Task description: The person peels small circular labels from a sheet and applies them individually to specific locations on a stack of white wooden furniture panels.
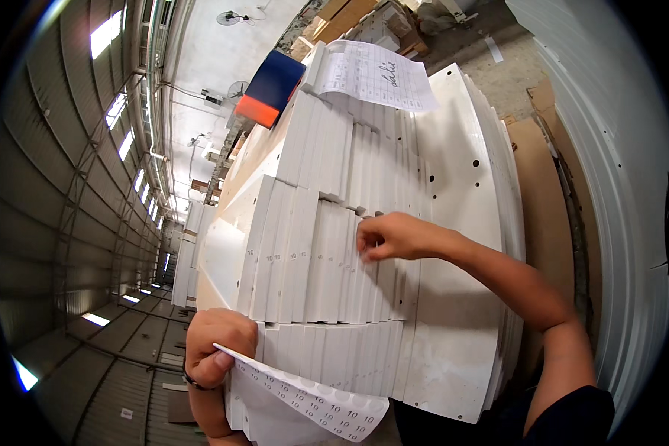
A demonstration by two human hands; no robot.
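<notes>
My left hand [214,348] grips a white sheet of small round stickers [316,405] at the lower left, the sheet curling down to the right. My right hand [391,236] reaches in from the right and its fingertips press on the edge of one white panel in a row of white panels [305,253] standing on edge. Several of these panel edges carry small round stickers. More rows of the same white panels [349,141] lie beyond and below this row.
A large white board with drilled holes [457,171] lies flat under the panels. A printed paper sheet [375,74] rests on the far row. A blue and orange box [271,89] sits behind it. Brown cardboard [543,208] lines the right side.
</notes>
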